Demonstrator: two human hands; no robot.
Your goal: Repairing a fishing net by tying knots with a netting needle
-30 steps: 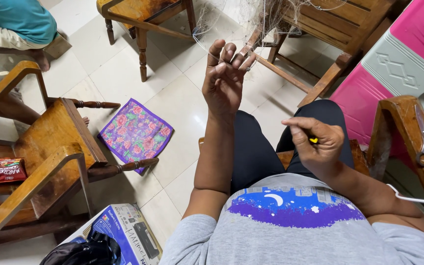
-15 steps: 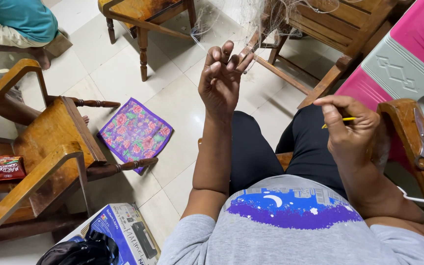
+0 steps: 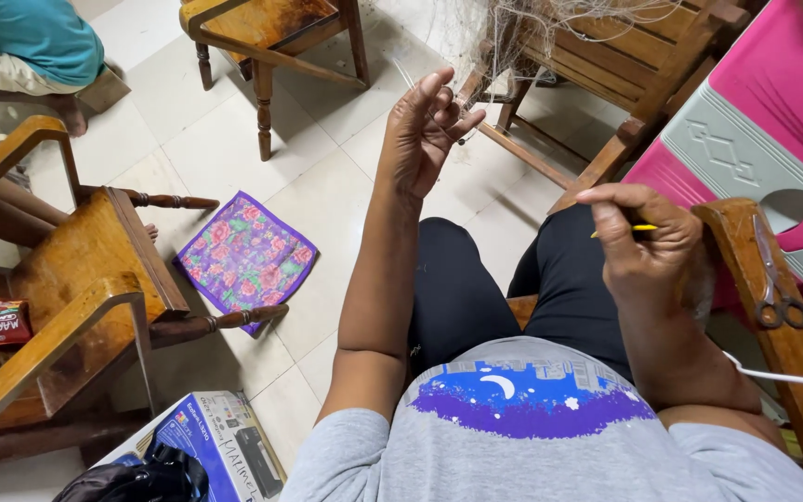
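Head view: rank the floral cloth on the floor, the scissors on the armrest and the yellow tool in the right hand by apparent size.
1. Floral cloth
2. Scissors
3. Yellow tool, mostly hidden inside the right hand, so its true length is unclear.

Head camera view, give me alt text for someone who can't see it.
A seated person's raised left hand pinches fine net threads while the right hand grips a thin yellow tool. Scissors lie on the wooden armrest at right; a flowered cloth lies on the tiled floor.

Home: tiled floor (image 3: 234,149), wooden armchairs (image 3: 76,270)
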